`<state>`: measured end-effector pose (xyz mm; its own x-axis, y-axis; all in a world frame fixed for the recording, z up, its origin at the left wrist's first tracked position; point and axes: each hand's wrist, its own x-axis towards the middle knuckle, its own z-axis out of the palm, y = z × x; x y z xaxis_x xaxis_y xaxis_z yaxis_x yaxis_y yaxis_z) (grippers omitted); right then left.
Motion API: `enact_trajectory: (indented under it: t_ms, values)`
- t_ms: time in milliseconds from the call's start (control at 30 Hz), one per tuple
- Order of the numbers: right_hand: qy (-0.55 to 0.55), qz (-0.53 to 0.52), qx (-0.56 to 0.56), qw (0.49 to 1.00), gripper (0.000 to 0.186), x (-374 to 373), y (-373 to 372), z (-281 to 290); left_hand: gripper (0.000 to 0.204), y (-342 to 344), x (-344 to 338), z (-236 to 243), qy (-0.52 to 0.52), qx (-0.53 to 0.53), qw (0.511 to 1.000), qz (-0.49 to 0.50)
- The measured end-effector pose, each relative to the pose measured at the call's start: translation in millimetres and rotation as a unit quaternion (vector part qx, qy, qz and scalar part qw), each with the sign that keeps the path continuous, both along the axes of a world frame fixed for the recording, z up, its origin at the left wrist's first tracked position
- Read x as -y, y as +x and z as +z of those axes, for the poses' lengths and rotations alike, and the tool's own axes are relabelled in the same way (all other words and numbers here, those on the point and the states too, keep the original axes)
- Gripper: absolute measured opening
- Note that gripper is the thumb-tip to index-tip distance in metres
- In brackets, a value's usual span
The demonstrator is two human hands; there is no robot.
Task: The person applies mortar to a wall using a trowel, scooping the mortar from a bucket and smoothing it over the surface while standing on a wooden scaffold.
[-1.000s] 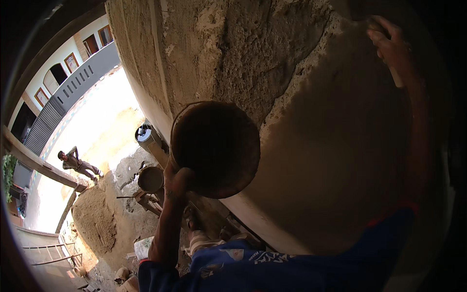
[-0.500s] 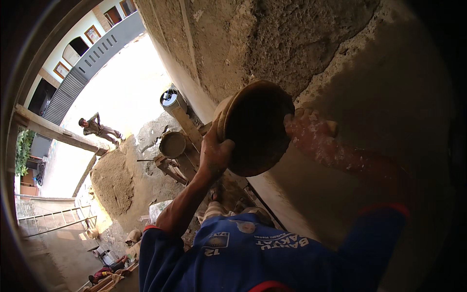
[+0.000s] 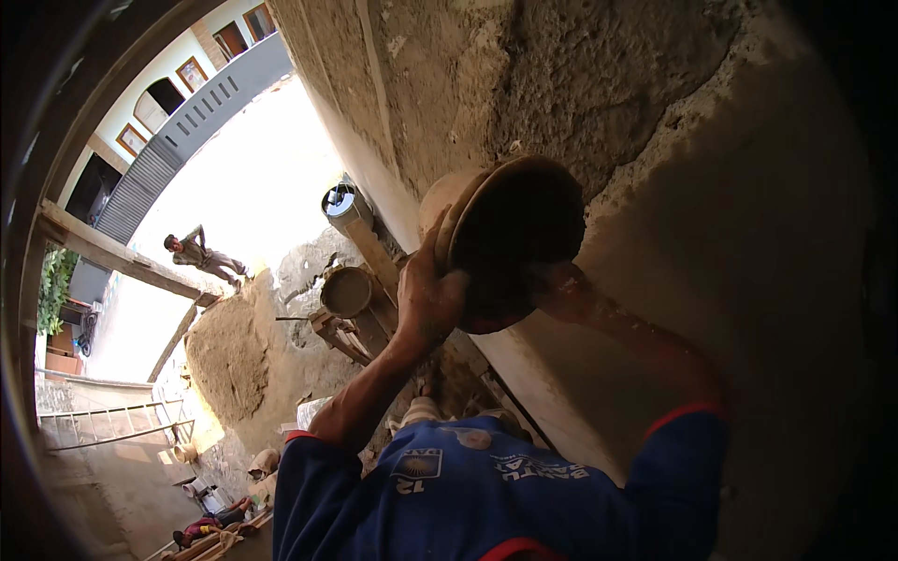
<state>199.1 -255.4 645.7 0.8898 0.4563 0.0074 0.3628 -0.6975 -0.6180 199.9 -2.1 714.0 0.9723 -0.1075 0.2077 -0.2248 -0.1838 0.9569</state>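
A mortar-stained round bucket [image 3: 510, 220] is held tilted before a rough plastered wall [image 3: 617, 84], its dark mouth toward the right. My left hand [image 3: 430, 285] grips its left side by the rim, fingers wrapped round it. My right hand [image 3: 561, 290], speckled with pale mortar, is at the lower right of the bucket's mouth, its fingers lost in the shadow; I cannot make out what, if anything, they hold.
Below are another bucket [image 3: 348, 292] on wooden trestles, a metal drum [image 3: 340, 199], a sand pile [image 3: 229, 360] and a ladder [image 3: 117, 435]. A standing person [image 3: 201, 252] is beside a timber beam; another person [image 3: 210, 524] is at the lower left. A gate [image 3: 140, 196] lies beyond.
My right hand came down from high on the wall to the bucket, then reached lower into its mouth. The bucket moved right and tilted in my left hand as the view shifted.
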Motion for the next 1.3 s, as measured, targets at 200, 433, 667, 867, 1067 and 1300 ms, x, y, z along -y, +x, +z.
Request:
enact_trajectory:
  t_ms: [200,433,667,867,1067,1300]
  values:
    - [-0.06,-0.044,0.056,0.996,0.046,-2.2,-1.5,97.0,0.062,15.1,-11.9,2.5,-0.216,-0.036,0.975,-0.02]
    - [-0.03,-0.053,0.024,0.998,0.049,-30.3,7.0,247.1,0.057,10.2,-61.5,25.8,-0.255,-0.094,0.962,0.033]
    - [0.035,-0.031,0.022,0.999,0.038,-35.5,-11.7,379.5,0.055,18.0,-69.4,26.0,-0.311,-0.049,0.949,0.017]
    - [-0.056,-0.221,0.245,0.942,0.047,43.2,87.8,397.5,0.055,8.6,-73.1,16.0,-0.314,-0.077,0.946,0.019]
    - [-0.101,-0.271,0.368,0.884,0.058,59.9,79.4,412.8,0.059,7.6,-87.1,-2.0,-0.271,-0.106,0.956,0.033]
    - [-0.258,-0.082,-0.084,0.959,0.06,46.6,24.8,276.2,0.062,21.7,-37.6,-11.5,-0.291,-0.069,0.954,-0.022]
